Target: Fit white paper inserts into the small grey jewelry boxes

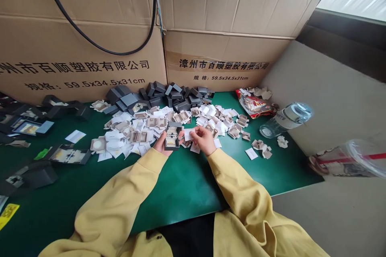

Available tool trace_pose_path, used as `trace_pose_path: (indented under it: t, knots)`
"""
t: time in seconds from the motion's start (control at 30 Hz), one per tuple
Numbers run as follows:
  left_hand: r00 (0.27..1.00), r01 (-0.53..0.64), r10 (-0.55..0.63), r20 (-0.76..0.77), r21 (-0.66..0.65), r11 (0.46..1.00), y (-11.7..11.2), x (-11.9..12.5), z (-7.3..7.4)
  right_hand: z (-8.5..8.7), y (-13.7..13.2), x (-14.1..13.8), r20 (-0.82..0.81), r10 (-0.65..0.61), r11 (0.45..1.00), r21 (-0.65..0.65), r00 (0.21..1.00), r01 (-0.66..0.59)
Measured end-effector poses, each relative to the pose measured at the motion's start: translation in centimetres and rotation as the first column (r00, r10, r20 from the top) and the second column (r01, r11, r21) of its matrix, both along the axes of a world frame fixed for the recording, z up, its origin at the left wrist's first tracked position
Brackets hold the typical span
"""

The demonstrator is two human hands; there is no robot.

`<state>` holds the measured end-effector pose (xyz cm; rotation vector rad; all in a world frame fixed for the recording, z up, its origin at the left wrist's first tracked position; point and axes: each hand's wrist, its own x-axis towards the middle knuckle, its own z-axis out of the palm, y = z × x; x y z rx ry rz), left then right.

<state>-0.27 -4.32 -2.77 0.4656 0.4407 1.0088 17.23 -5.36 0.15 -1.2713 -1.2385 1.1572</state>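
My left hand (160,144) grips a small open grey box (172,136) with a beige insert, held just above the green table (181,184). My right hand (203,139) is closed in a pinch on a small white card (188,134), right beside the box's right edge. Both arms wear yellow sleeves. Directly behind the hands lies a spread of several beige inserts and white cards (150,125). Further back is a heap of closed grey boxes (163,95).
Two large cardboard cartons (217,28) stand along the table's far edge, a black cable (99,44) hanging across the left one. A snack packet (253,104), a lying clear bottle (286,118) and a plastic cup (352,162) are at right. Dark open boxes (33,128) fill the left.
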Motion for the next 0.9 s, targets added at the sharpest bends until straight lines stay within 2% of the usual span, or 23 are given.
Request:
trace_pose_path:
  t: [0.07, 0.17, 0.33, 0.53, 0.63, 0.7, 0.77, 0.83, 0.9]
  knots:
    - [1.0, 0.005, -0.005, -0.005, 0.001, 1.0, -0.1, 0.0, 0.2, 0.0, -0.2, -0.5, -0.106, 0.02, 0.998, -0.059, 0.994, -0.027]
    - [1.0, 0.011, -0.011, -0.02, 0.014, 1.0, -0.2, -0.2, 0.4, 0.0, -0.5, -1.0, -0.21, 0.04, 0.996, -0.068, 0.977, -0.055]
    - [0.998, -0.028, 0.027, -0.054, -0.009, 1.0, -0.2, -0.4, 0.2, -0.3, -0.8, -1.3, -0.259, 0.02, 0.998, -0.054, 0.966, -0.035]
    - [0.994, -0.056, 0.059, -0.091, 0.032, 0.998, -0.3, -0.4, 0.2, -0.6, -0.9, -1.7, -0.294, 0.004, 0.998, -0.063, 0.956, -0.024]
    - [0.988, -0.094, 0.099, -0.117, 0.051, 0.994, -0.3, -0.3, 0.5, -0.4, -1.2, -1.9, -0.153, -0.012, 1.0, -0.013, 0.988, 0.01]
    - [0.984, -0.115, 0.122, -0.131, 0.06, 0.992, -0.3, -0.4, 0.6, -0.2, -1.3, -1.8, 0.028, -0.092, 0.989, 0.122, 0.995, 0.088]
    - [0.981, -0.133, 0.14, -0.137, 0.062, 0.989, -0.2, -0.4, 0.7, 0.1, -1.5, -1.6, 0.191, -0.187, 0.944, 0.308, 0.964, 0.122]
    - [0.98, -0.141, 0.147, -0.133, 0.059, 0.988, -0.1, -0.4, 0.7, 0.2, -1.5, -1.3, 0.31, -0.229, 0.891, 0.448, 0.923, 0.07]
    - [0.982, -0.139, 0.144, -0.122, 0.049, 0.989, -0.1, -0.3, 0.7, 0.1, -1.4, -1.1, 0.415, -0.242, 0.859, 0.511, 0.877, -0.005]
